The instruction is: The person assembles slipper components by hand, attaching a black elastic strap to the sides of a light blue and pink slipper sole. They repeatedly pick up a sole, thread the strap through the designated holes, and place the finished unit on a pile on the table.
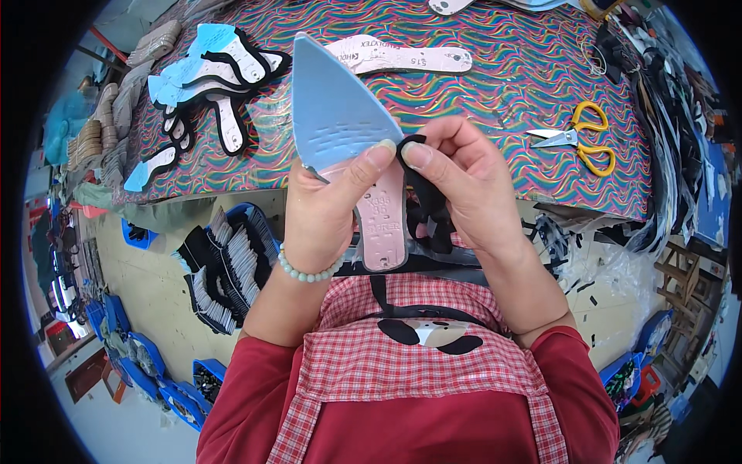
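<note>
My left hand (321,205) is closed around the middle of a shoe insole (332,108), thumb on top. The insole has a pointed light-blue front part and a narrow pink heel part, which hangs toward my apron. In my right hand (475,178), a black fabric strip (423,189) is pinched between thumb and fingers. The strip meets the insole's right edge, close to my left thumb tip, and its loose length drops below my right hand. I cannot tell whether it is stuck to that edge.
Yellow-handled scissors (568,139) lie open on the patterned tablecloth (510,85), to the right. Another pink insole (410,59) lies behind the held one. Black-edged insoles (220,69) are heaped at the left. Black strips (653,139) hang off the table's right end. Blue bins (143,359) stand on the floor.
</note>
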A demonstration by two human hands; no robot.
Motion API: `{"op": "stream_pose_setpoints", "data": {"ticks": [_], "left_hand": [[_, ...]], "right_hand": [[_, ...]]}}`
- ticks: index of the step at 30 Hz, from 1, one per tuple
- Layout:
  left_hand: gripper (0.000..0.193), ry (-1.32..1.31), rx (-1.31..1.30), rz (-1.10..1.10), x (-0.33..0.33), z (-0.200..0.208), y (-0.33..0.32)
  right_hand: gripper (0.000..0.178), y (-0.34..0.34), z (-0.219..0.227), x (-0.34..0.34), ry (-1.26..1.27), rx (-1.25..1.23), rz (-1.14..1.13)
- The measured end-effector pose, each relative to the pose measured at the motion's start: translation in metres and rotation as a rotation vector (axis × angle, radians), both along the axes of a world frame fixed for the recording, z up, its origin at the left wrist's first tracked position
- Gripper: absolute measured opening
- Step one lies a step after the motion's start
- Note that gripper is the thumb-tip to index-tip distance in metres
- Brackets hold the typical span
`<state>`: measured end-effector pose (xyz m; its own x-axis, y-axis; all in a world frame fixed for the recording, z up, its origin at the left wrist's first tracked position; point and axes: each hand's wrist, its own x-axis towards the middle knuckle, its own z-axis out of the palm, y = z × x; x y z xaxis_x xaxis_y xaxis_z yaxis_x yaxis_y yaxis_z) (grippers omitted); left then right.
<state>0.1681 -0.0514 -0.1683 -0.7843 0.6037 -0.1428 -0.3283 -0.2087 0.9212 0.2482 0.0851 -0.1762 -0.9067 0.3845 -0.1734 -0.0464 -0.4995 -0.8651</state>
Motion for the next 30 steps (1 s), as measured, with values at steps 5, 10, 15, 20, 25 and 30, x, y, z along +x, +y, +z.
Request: {"op": "stream_pose_setpoints", "data": {"ticks": [5,10,15,20,25,30], "left_hand": [[0.032,0.248,-0.119,-0.022,0.009,0.005,-0.005],[0.039,0.538,-0.004,-0.184,-0.005,0.012,0.007],[0.047,0.297,0.237,-0.125,-0.012,0.015,0.01],[0.05,0.164,0.211,0.069,-0.002,0.018,0.015],[0.045,0.106,0.198,0.116,-0.002,0.018,0.025],[0.038,0.147,-0.056,0.061,-0.007,-0.006,0.039]], "right_hand": [[0.016,0.001,-0.008,0.009,0.215,0.85,-0.183],[0.015,0.024,0.022,0.007,0.284,1.067,0.14],[0.027,-0.006,0.021,0.009,0.035,0.164,0.196],[0.015,-0.017,-0.002,0.024,0.081,0.042,0.022],[0.012,-0.014,0.001,0.025,-0.014,0.255,0.089],[0.011,0.001,-0.012,0.014,-0.011,0.958,-0.131]]}}
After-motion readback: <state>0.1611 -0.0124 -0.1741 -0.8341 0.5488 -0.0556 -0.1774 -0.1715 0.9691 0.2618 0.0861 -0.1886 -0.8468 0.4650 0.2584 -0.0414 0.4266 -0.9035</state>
